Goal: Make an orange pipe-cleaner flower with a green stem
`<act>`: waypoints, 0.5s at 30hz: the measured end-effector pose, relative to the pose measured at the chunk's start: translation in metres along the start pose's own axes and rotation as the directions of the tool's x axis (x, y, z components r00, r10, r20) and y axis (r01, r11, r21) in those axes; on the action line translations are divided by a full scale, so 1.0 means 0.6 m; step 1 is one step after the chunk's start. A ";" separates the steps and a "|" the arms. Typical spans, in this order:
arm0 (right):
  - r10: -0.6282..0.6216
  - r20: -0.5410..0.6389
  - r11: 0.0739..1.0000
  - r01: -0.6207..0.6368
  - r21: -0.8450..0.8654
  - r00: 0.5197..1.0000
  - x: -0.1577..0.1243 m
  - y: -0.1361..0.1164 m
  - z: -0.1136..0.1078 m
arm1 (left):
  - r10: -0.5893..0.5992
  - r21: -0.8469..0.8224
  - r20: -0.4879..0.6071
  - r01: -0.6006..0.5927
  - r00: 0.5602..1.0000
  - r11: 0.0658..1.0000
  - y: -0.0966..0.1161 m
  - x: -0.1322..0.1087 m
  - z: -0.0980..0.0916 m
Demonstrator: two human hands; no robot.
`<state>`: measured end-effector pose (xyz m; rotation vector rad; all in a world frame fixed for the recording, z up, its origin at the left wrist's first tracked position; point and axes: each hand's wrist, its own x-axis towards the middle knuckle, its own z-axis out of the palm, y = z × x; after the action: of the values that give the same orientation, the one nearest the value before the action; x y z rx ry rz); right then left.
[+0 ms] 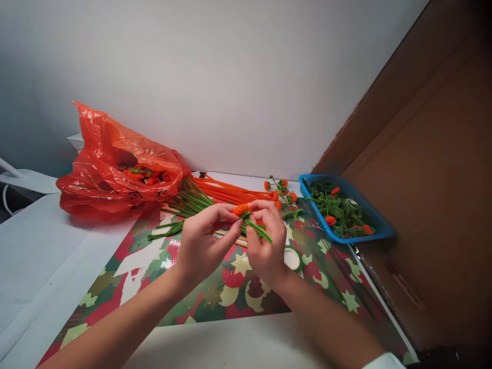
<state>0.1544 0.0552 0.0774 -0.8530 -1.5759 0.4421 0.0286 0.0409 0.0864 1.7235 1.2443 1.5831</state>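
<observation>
Between my two hands is a small orange pipe-cleaner pumpkin with a green fuzzy stem end pointing down to the right. My left hand pinches its left side between thumb and fingers. My right hand closes on its right side, thumb by the green pipe cleaner. Behind the hands lie a bundle of green pipe cleaners and a bundle of orange pipe cleaners. A finished sprig with little orange pumpkins rests just beyond my right hand.
A red plastic bag holding orange and green pieces stands at the left. At the right, a blue basket contains green leaves and orange pieces. A roll of green tape lies on the patterned sheet. Cardboard rises along the right.
</observation>
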 end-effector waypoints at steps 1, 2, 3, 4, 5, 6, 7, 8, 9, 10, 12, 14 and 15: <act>0.037 -0.008 0.999 -0.037 0.021 0.999 -0.001 0.000 0.002 | 0.019 0.019 -0.008 -0.019 1.000 1.000 -0.001 -0.001 0.000; 0.069 0.004 0.997 -0.069 0.042 0.998 0.001 0.002 0.002 | 0.027 0.035 -0.015 -0.026 1.000 0.999 -0.001 -0.001 -0.001; 0.093 0.035 0.994 -0.095 0.061 0.995 0.005 0.005 -0.001 | 0.018 0.044 -0.012 -0.018 1.000 0.999 -0.001 0.001 -0.002; 0.106 0.077 0.991 -0.112 0.077 0.991 0.011 0.008 -0.005 | -0.008 0.043 -0.002 0.008 1.000 0.999 0.000 0.004 -0.004; 0.102 0.127 0.990 -0.113 0.088 0.987 0.019 0.012 -0.011 | -0.051 0.030 0.012 0.051 0.999 0.998 0.002 0.008 -0.007; 0.082 0.164 0.991 -0.097 0.089 0.983 0.028 0.016 -0.019 | -0.105 0.010 0.031 0.105 0.994 0.994 0.004 0.013 -0.011; 0.051 0.187 0.996 -0.065 0.068 0.981 0.038 0.019 -0.027 | -0.163 -0.012 0.057 0.164 0.985 0.986 0.006 0.018 -0.014; 0.011 0.201 0.999 -0.017 0.029 0.979 0.047 0.022 -0.036 | -0.216 -0.027 0.088 0.219 0.972 0.975 0.008 0.024 -0.018; -0.029 0.246 0.999 0.036 -0.022 0.969 0.054 0.023 -0.043 | -0.258 -0.030 0.127 0.263 0.958 0.964 0.009 0.029 -0.022; -0.060 0.319 0.992 0.092 -0.086 0.946 0.060 0.024 -0.050 | -0.290 -0.020 0.174 0.298 0.941 0.954 0.010 0.033 -0.026; -0.080 0.496 0.950 0.216 -0.223 0.864 0.066 0.022 -0.057 | -0.339 0.041 0.287 0.342 0.896 0.939 0.011 0.040 -0.033; -0.035 0.641 0.879 0.329 -0.345 0.766 0.065 0.018 -0.058 | -0.375 0.125 0.376 0.355 0.847 0.926 0.010 0.042 -0.038; 0.000 0.686 0.839 0.373 -0.396 0.728 0.063 0.015 -0.056 | -0.386 0.167 0.404 0.348 0.830 0.923 0.010 0.042 -0.040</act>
<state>0.1893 0.0825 0.1034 -0.9649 -2.5151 0.1595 0.0053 0.0542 0.1092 1.6397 1.3248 0.8754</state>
